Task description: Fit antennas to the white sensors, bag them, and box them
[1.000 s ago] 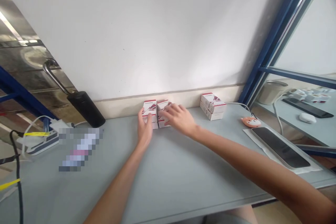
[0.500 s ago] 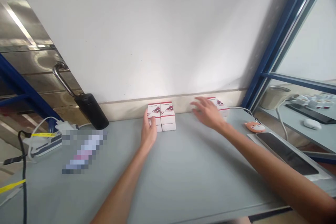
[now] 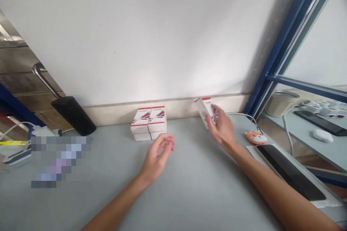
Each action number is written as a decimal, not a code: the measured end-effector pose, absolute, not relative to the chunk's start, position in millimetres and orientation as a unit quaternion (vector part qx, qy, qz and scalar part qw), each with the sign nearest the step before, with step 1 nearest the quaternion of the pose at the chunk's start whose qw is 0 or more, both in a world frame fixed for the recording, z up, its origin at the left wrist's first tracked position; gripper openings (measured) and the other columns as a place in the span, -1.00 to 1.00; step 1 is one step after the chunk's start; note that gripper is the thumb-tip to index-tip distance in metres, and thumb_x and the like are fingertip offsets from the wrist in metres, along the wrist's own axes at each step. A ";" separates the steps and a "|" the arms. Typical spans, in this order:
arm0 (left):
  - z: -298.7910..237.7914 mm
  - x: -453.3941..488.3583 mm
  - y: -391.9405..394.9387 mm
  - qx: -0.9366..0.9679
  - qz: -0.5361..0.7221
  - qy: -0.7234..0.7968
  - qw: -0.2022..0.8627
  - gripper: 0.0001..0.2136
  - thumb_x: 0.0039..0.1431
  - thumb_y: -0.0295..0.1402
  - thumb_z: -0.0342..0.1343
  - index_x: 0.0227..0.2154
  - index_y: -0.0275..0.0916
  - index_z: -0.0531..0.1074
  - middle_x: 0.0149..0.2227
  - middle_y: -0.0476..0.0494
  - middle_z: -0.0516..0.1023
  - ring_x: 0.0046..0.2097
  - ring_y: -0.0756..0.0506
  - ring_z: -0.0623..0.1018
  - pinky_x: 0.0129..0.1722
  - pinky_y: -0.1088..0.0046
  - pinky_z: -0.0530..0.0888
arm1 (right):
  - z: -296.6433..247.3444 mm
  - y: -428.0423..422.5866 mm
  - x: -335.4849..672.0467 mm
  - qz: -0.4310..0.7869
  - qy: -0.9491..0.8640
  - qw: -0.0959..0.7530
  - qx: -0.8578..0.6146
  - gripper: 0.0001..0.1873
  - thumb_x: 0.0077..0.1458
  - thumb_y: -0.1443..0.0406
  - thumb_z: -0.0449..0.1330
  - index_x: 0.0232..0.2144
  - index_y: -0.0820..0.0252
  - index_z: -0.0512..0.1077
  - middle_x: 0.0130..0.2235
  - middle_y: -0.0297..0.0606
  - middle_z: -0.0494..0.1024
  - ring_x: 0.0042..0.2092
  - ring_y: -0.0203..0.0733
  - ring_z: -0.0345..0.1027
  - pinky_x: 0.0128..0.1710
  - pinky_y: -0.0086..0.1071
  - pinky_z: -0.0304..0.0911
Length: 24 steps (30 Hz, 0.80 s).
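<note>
My right hand (image 3: 222,126) grips a small white box (image 3: 204,111) with a red edge, thumb on the near side and fingers around the far side. The box is tilted, close to the wall at the back of the table; whether its bottom touches the table I cannot tell. To the left, several similar white boxes (image 3: 149,119) with red edges and dark red prints stand in two neighbouring stacks against the wall. In front of their right corner, my left hand (image 3: 155,160) hovers with loosely curled fingers, a gap before the thumb, and nothing in it.
A black cylinder (image 3: 73,115) and a power strip (image 3: 18,155) are on the left, near a blurred-out patch. On the right lie an orange animal-face case (image 3: 256,137) and a dark phone-like slab (image 3: 290,171). A mirror (image 3: 320,43) in a blue frame borders the right side.
My left hand has let go of the stacked boxes and moved right, towards me. My right hand has taken hold of a box and tilted it. The view has shifted slightly right.
</note>
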<state>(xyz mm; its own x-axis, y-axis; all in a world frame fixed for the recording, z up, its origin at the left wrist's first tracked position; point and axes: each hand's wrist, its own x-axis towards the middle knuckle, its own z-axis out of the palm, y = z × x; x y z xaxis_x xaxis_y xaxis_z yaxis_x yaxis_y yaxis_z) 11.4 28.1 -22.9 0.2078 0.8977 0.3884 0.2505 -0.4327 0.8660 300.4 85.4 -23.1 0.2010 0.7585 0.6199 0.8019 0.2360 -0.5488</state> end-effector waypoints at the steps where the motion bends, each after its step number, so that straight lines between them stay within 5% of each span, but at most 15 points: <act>1: -24.8 16.1 24.9 0.689 0.453 0.404 0.397 -0.69 0.44 -0.10 0.08 0.11 -0.10 0.42 -0.05 -0.20 0.61 -0.08 -0.14 0.63 -0.05 0.27 0.56 | -21.5 79.3 293.1 0.041 -0.664 0.471 -0.579 -0.37 0.42 -0.05 0.03 0.35 0.15 0.26 0.21 0.04 0.53 0.15 0.19 0.45 0.16 0.04 0.32; 4: -28.3 23.9 22.2 0.615 0.434 0.397 0.525 -0.46 0.41 0.00 0.11 0.31 0.01 0.09 0.26 -0.28 0.46 0.21 -0.18 0.54 0.18 0.16 0.48 | -17.5 58.8 267.2 0.298 -0.755 0.393 -0.433 -0.44 0.46 -0.06 -0.02 0.35 0.00 0.27 0.13 -0.15 0.59 0.07 0.04 0.50 0.10 -0.08 0.38; 8: -27.4 21.8 28.4 0.541 0.501 0.430 0.520 -0.54 0.38 0.03 0.13 0.11 0.01 0.03 0.13 -0.18 0.56 0.16 -0.18 0.59 0.15 0.13 0.51 | -15.1 37.5 240.7 0.498 -0.732 0.325 -0.333 -0.43 0.48 -0.07 -0.04 0.40 -0.06 0.20 0.14 -0.20 0.59 0.08 -0.03 0.49 0.09 -0.12 0.41; 12: -30.0 14.0 32.6 0.667 0.515 0.405 0.355 -0.50 0.31 -0.12 0.25 0.12 -0.02 0.09 0.15 -0.21 0.53 0.13 -0.21 0.59 0.13 0.11 0.52 | -11.0 31.8 238.4 0.449 -0.727 0.372 -0.362 -0.36 0.44 -0.06 0.07 0.44 -0.11 0.11 0.35 -0.15 0.39 0.29 0.04 0.33 0.25 -0.02 0.31; 16: -30.5 8.9 29.2 0.800 0.465 0.350 0.146 -0.42 0.25 -0.29 0.31 0.24 -0.01 0.16 0.18 -0.25 0.49 0.16 -0.24 0.57 0.10 0.11 0.54 | -5.7 26.1 239.1 0.332 -0.778 0.407 -0.345 -0.29 0.32 0.05 0.29 0.38 -0.08 0.14 0.36 -0.13 0.37 0.30 0.06 0.33 0.30 0.00 0.28; 20: -22.8 7.4 25.3 0.841 0.392 0.367 0.072 -0.51 0.24 -0.31 0.30 0.18 -0.04 0.29 0.10 -0.25 0.52 0.00 -0.22 0.63 -0.15 0.23 0.63 | -7.2 18.3 230.8 0.231 -0.805 0.430 -0.337 -0.35 0.29 0.19 0.30 0.33 -0.02 0.17 0.24 -0.07 0.48 0.16 0.06 0.46 0.14 -0.05 0.42; 24: -19.2 6.0 25.6 0.866 0.364 0.342 -0.019 -0.50 0.30 -0.27 0.28 0.23 -0.04 0.27 0.15 -0.26 0.52 0.06 -0.22 0.63 -0.12 0.25 0.65 | -14.9 16.8 226.6 0.174 -0.791 0.458 -0.366 -0.40 0.23 0.22 0.28 0.26 0.06 0.20 0.11 -0.04 0.56 -0.01 0.06 0.53 -0.07 -0.08 0.48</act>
